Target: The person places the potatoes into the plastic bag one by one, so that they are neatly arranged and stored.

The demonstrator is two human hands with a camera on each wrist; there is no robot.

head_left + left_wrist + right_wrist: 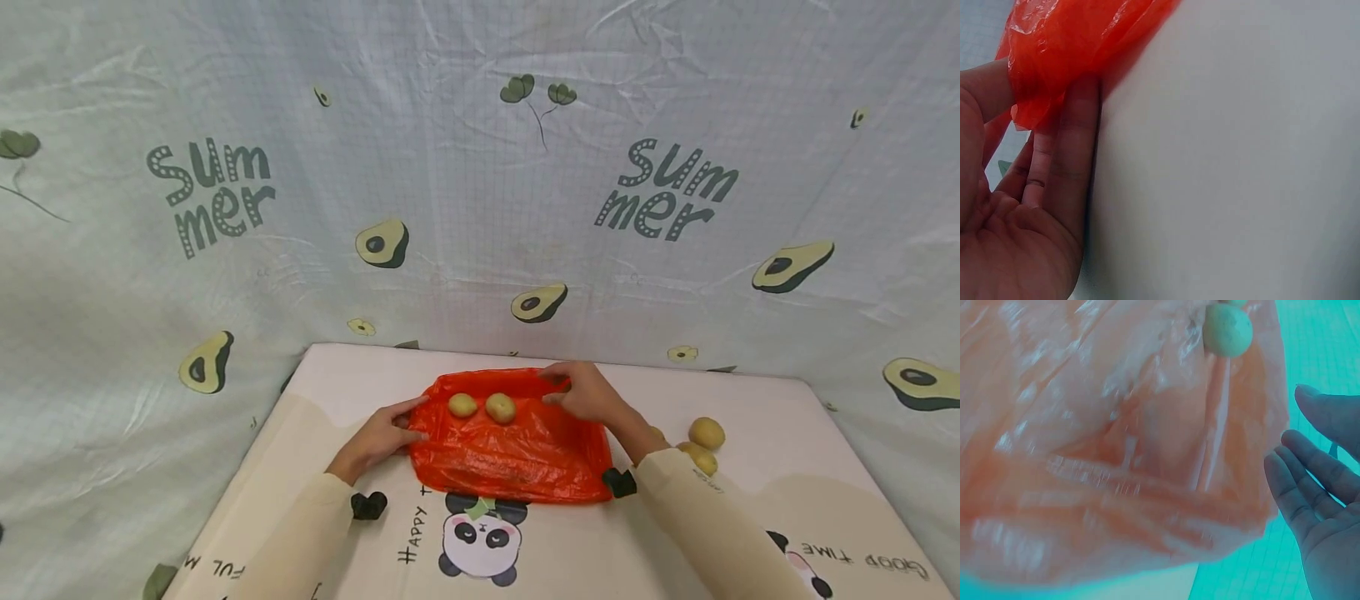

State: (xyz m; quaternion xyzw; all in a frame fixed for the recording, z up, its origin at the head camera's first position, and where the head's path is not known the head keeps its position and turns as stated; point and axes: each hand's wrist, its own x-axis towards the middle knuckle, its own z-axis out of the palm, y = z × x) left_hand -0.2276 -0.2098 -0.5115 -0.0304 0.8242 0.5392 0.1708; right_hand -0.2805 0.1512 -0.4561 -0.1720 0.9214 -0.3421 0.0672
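A red plastic bag [495, 462] is spread out over a box-like shape on the table, its sides raised. Two potatoes, a left one [462, 406] and a right one [500, 408], rest on the red plastic toward the back. At the bag's left side, my left hand [378, 433] grips the plastic edge [1063, 50] between thumb and fingers. My right hand [588, 392] is over the back right corner. In the right wrist view, that hand [1329, 500] has loosely bent fingers with nothing between them, beside the bag. What lies under the red plastic is hidden.
Right of the bag, a few more potatoes [707, 433] lie on the white printed table [360, 371], partly behind my right forearm. A pale cloth [450, 167] printed with avocados hangs behind the table's back edge.
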